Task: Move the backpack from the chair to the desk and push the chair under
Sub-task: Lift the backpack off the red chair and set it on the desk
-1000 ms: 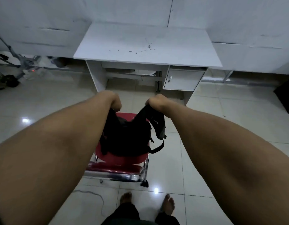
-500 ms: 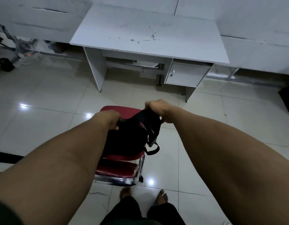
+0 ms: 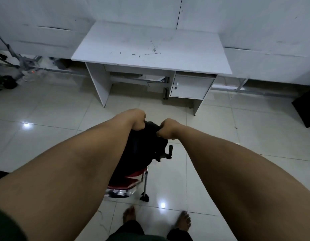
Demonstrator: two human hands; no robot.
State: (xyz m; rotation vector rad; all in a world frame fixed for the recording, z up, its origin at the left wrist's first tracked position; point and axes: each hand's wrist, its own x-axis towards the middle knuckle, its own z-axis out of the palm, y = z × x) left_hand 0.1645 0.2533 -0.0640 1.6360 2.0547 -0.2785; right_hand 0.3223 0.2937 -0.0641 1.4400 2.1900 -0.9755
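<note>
Black backpack (image 3: 142,150): hanging top-up, long axis vertical, above red chair (image 3: 131,180). Left hand (image 3: 136,119), right hand (image 3: 168,127): fists clenched on top edge. White surface (image 3: 150,46) well apart.

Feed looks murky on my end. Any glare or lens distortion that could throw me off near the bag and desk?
Head view: dim and soft overall; the black backpack shows little detail under both hands, left hand, right hand. Bright light spots glare on the glossy floor. Wide-angle lens balloons the forearms. The desk top is evenly lit, with dark specks.
</note>
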